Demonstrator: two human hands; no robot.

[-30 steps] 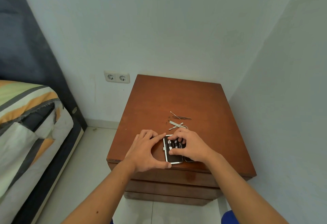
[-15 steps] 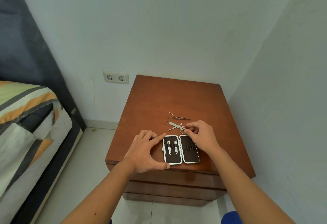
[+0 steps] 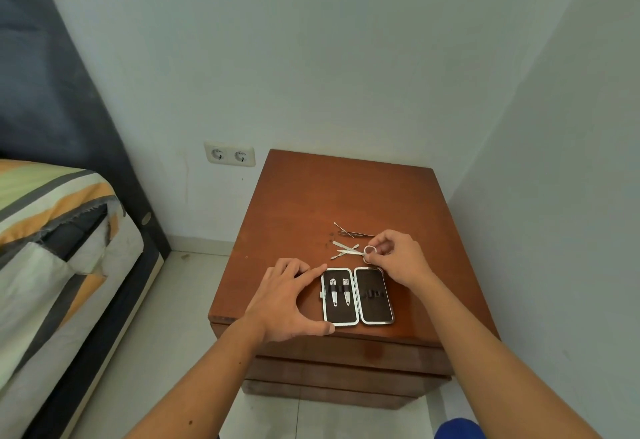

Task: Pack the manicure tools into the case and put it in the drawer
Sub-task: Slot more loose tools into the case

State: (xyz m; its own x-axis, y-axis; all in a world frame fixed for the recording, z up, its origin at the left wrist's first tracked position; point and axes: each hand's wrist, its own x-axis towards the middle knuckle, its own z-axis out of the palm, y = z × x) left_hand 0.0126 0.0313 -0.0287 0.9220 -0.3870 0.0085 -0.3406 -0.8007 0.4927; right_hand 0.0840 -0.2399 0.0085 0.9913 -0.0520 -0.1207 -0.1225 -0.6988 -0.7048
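Note:
A black manicure case (image 3: 357, 296) with a silver rim lies open near the front of the brown nightstand (image 3: 346, 192). Two clippers (image 3: 340, 291) sit strapped in its left half; the right half holds only empty loops. My left hand (image 3: 285, 300) rests against the case's left edge, thumb and forefinger spread around it. My right hand (image 3: 394, 258) pinches the ring handles of small silver scissors (image 3: 360, 251) just behind the case. Several more thin metal tools (image 3: 346, 230) lie loose on the wood behind them.
Closed drawer fronts (image 3: 346, 359) stack below the nightstand top. A wall stands close on the right, a double socket (image 3: 230, 154) on the back wall. A bed with striped bedding (image 3: 52, 230) lies to the left across a tiled floor.
My right hand left the case interior and moved back to the loose tools, taking hold of the scissors' rings. The left hand stayed against the case.

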